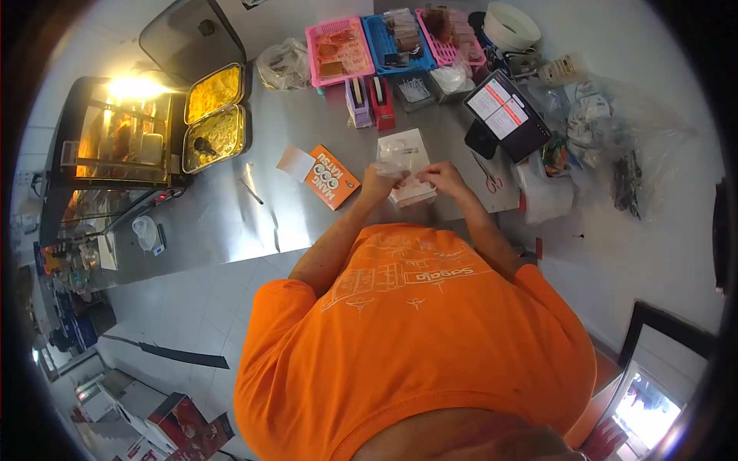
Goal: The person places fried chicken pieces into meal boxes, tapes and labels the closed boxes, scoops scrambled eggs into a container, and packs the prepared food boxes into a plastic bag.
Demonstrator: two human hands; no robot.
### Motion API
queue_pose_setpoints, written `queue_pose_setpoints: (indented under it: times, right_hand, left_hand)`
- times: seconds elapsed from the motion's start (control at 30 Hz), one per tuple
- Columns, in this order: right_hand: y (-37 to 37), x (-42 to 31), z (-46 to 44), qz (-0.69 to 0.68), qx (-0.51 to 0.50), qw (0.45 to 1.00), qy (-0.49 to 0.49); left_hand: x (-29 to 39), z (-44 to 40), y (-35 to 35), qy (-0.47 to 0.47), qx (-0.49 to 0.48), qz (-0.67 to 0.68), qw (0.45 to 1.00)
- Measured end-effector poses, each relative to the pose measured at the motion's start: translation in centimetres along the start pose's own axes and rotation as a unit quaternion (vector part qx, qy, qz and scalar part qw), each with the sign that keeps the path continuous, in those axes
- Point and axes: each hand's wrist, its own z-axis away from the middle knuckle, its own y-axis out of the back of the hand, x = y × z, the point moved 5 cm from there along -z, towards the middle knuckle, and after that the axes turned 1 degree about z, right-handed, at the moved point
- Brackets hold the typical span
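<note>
My left hand (pixel 378 181) is closed on a small clear plastic bag (pixel 390 167) above a white box or stack (pixel 411 141) on the steel counter. Just right of it, my right hand (pixel 443 178) is closed, thumb and fingertips pinched together by the white stack's near right part. What sits in that pinch is too small to make out. Left of my hands lies an orange and white printed carton (pixel 333 178), its pale flap folded out to the left.
Along the back stand a pink basket (pixel 338 50), a blue basket (pixel 397 42) and two tape dispensers (pixel 380 102). A tablet (pixel 505 111) and scissors (pixel 490 178) are at right. Metal food trays (pixel 245 138) and a lit display warmer (pixel 123 142) stand left.
</note>
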Motion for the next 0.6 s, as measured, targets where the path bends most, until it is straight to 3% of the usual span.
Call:
queue_pose_setpoints:
  times: [0.07,0.17,0.27,0.37,0.6]
  right_hand:
    - [-0.1,-2.1,1.4,-0.111,-0.051,0.986,-0.11]
    - [-1.2,-1.7,0.1,-0.215,-0.105,0.968,-0.071]
    - [-1.7,-1.7,-0.5,-0.232,-0.013,0.971,-0.052]
    - [-2.3,-1.6,-0.7,-0.206,0.008,0.978,-0.024]
    - [-2.8,-1.4,-0.3,-0.2,-0.019,0.979,-0.012]
  left_hand:
    - [0.0,0.7,-0.4,-0.008,-0.02,0.118,0.993]
    - [-0.4,1.3,-0.8,-0.003,-0.032,0.188,0.982]
    - [-0.8,1.4,-0.8,0.015,-0.057,0.193,0.98]
    - [-1.8,1.0,-0.7,0.021,-0.073,0.214,0.974]
    - [-1.6,2.0,-0.9,0.046,-0.058,0.228,0.971]
